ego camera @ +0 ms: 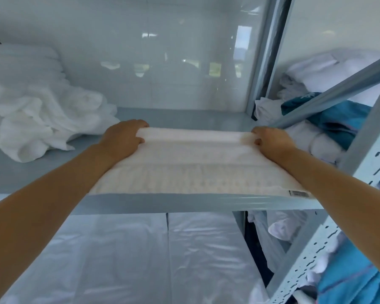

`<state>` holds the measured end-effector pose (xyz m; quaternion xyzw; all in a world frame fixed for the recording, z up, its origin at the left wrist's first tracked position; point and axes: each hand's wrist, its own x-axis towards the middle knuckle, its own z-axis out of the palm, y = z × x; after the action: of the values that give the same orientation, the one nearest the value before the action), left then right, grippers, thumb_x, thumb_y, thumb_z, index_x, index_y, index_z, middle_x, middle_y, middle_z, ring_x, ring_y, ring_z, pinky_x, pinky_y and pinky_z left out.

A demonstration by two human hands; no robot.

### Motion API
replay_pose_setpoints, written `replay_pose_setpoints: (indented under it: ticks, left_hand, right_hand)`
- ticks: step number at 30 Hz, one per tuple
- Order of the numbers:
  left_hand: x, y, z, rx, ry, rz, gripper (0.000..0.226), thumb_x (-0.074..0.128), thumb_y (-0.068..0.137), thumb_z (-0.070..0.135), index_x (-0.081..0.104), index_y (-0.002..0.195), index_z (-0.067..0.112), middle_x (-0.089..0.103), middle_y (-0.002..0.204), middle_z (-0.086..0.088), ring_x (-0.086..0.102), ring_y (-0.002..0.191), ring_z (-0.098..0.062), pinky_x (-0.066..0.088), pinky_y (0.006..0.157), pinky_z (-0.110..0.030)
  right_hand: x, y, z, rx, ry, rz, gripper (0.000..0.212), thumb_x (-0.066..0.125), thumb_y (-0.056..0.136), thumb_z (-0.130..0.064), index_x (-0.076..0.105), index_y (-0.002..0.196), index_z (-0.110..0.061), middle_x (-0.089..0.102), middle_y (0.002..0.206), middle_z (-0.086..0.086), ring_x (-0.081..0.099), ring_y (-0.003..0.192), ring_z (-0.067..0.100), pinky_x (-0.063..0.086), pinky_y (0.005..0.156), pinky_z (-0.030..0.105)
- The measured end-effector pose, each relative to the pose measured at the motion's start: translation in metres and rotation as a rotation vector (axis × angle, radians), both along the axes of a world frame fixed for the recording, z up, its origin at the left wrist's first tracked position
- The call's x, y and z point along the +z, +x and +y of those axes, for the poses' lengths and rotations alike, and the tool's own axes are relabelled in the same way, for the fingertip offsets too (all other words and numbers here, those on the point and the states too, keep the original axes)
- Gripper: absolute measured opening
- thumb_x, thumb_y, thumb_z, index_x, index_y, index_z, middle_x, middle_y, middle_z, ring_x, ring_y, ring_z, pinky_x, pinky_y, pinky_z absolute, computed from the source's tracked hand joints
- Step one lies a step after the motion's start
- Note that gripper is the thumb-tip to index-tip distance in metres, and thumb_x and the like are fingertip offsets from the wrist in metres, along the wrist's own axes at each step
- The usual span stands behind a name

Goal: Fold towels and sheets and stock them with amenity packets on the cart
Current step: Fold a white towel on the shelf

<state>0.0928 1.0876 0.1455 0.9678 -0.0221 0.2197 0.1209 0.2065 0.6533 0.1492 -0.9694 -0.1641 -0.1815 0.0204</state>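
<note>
A white towel (195, 167) lies flat on the grey-blue shelf (162, 201), its near edge along the shelf's front lip and a small label at its near right corner. My left hand (122, 139) grips the towel's far left corner, fingers curled over the edge. At the far right corner, my right hand (272, 142) holds the towel the same way. The far edge is lifted into a low fold between the two hands.
A crumpled heap of white linen (46, 119) lies on the shelf's left, with stacked white pillows (20, 62) behind. Perforated metal uprights (316, 249) stand at right; beyond them sit white and blue fabrics (338, 119). Plastic-covered white linen (140, 260) fills the shelf below.
</note>
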Motion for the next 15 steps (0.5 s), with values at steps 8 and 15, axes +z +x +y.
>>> replay_pose_setpoints:
  ticks: [8,15]
  left_hand:
    - [0.010,-0.016,-0.001,-0.045,0.102,-0.132,0.017,0.066,0.097,0.012,0.079,0.108,0.017,0.070,0.122,-0.007,0.063,0.110,-0.032,0.046,0.098,-0.044]
    - [0.005,-0.091,-0.089,-0.355,-0.041,0.132,0.052,0.045,0.095,0.070,0.063,0.133,0.040,0.058,0.136,0.021,0.049,0.126,0.000,0.033,0.109,-0.022]
  right_hand:
    - [0.005,0.017,0.007,0.154,-0.051,-0.123,0.016,0.065,0.089,-0.003,0.069,0.102,-0.013,0.061,0.113,0.009,0.059,0.106,0.034,0.047,0.092,0.046]
    - [0.008,-0.089,0.030,0.490,0.420,0.320,0.022,0.066,0.094,-0.047,0.070,0.115,-0.041,0.066,0.117,-0.020,0.065,0.099,0.002,0.056,0.086,0.025]
